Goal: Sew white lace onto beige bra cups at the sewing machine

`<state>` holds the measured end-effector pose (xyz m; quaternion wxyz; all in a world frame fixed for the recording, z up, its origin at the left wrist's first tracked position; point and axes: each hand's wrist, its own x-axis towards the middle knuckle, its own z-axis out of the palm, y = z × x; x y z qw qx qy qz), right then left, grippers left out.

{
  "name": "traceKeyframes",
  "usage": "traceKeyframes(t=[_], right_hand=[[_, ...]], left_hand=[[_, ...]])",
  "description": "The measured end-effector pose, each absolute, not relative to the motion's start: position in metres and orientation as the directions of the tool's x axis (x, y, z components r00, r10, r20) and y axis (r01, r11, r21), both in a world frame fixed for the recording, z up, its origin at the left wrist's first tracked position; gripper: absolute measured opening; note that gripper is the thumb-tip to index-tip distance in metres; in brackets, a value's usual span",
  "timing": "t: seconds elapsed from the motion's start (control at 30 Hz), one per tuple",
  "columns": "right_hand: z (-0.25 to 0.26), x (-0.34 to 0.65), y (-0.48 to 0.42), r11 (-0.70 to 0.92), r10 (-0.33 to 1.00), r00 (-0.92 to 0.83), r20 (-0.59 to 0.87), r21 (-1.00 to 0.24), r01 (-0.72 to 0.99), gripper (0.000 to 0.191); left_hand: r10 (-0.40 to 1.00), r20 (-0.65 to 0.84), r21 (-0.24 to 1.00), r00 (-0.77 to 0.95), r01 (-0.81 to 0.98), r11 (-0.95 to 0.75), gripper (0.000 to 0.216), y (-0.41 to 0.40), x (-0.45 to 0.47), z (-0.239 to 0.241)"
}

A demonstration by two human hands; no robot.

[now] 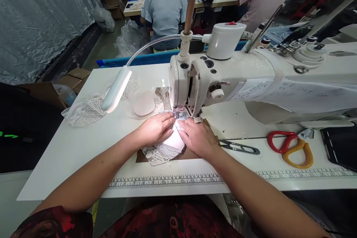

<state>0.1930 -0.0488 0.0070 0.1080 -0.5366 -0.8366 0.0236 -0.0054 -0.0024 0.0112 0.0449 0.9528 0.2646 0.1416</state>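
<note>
My left hand (158, 128) lies on a white fabric piece with lace (163, 152), its fingers stretched flat toward the needle area of a white sewing machine (178, 81). On the fabric's right edge rests my right hand (198, 137), thumb pointing left and fingers extended beside the presser foot. Both hands press from above; neither appears to grip the cloth. The fabric lies over a brown sheet (192, 154) on the machine bed. Part of the fabric is hidden beneath my hands and the machine head.
Left of the needle are a pale oval piece (144, 103) and loose white lace (86, 109). A lamp (116, 89) hangs over them. Thread snips (240, 147) and scissors (290, 148) lie to the right, behind a printed ruler strip (173, 182). Other people sit at tables beyond.
</note>
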Motion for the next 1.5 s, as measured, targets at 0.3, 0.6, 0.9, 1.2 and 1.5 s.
traceKeyframes(t=[0.3,0.6,0.9,1.2,1.5], right_hand=[[0.004,0.200,-0.048,0.434,0.899,-0.391,0.196,-0.287,0.854,0.030],[0.005,0.202,-0.049,0.430,0.902,-0.371,0.221,-0.372,0.823,0.032],[0.002,0.204,-0.050,0.499,0.864,-0.430,0.260,-0.345,0.795,0.033],[-0.003,0.205,-0.051,0.571,0.813,-0.505,0.291,-0.224,0.790,0.032],[-0.003,0.205,-0.051,0.566,0.814,-0.496,0.301,-0.224,0.793,0.034]], left_hand=[[0.466,0.170,0.112,0.868,0.453,-0.884,0.031,0.006,-0.014,0.024],[0.454,0.147,0.173,0.879,0.429,-0.887,0.037,-0.012,-0.011,0.025],[0.408,0.193,0.184,0.892,0.376,-0.908,0.035,-0.007,-0.016,0.018],[0.357,0.184,0.184,0.916,0.325,-0.928,0.037,0.001,-0.019,0.015],[0.334,0.166,0.144,0.928,0.312,-0.939,0.038,0.005,-0.021,0.015]])
